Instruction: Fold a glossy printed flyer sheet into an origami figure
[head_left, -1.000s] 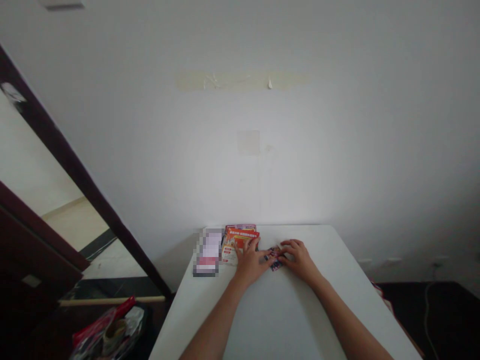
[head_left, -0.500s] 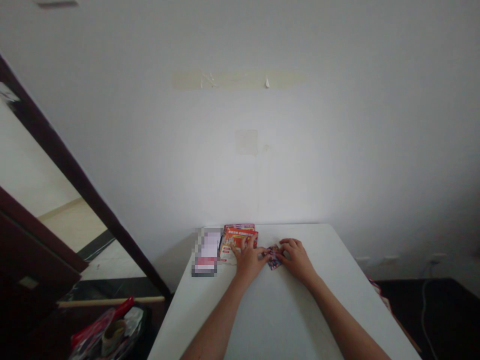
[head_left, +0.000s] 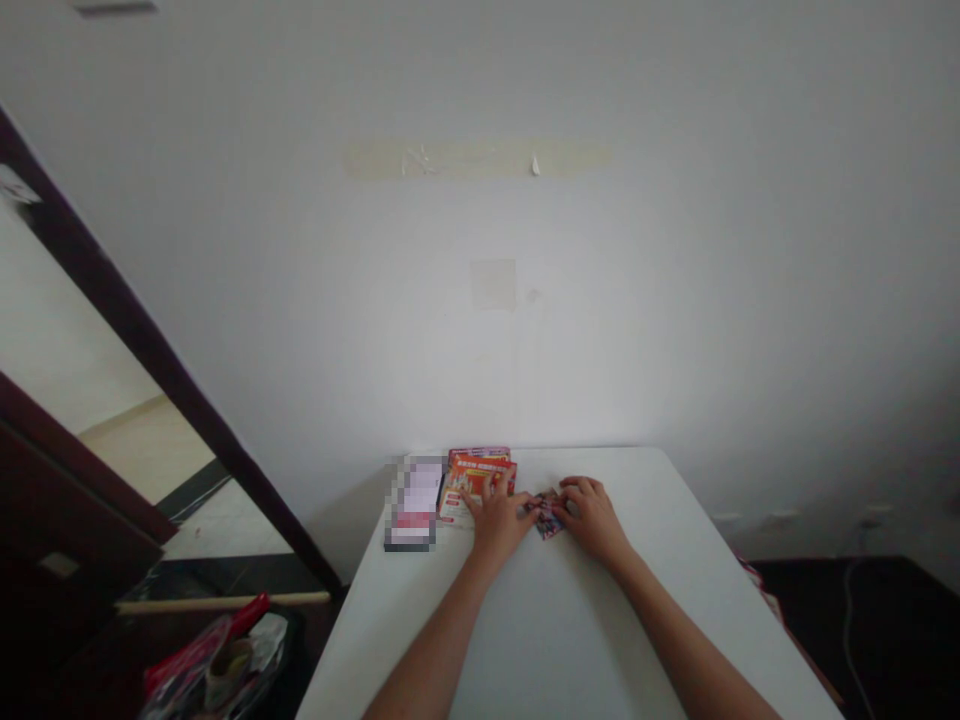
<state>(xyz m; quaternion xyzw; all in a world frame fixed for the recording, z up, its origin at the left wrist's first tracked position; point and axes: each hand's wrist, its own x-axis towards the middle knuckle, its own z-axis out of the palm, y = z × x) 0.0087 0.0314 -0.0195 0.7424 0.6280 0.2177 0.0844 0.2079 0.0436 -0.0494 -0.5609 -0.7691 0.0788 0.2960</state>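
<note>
A small, dark, colourfully printed piece of paper lies on the white table between my hands. My left hand pinches its left edge between thumb and index finger. The other left fingers are spread over a red and white printed leaflet. From the other side, my right hand has its thumb and bent fingers closed on the right part of the small paper. Part of that paper is hidden under the fingertips.
A pixelated phone-like slab lies left of the leaflet, and more printed paper shows behind it. The wall rises at the table's back edge. A bag of items sits on the floor at left.
Both hands stay at the small paper, with only slight finger movement near its left edge. The whole view shifted a little at first, then held nearly still.
</note>
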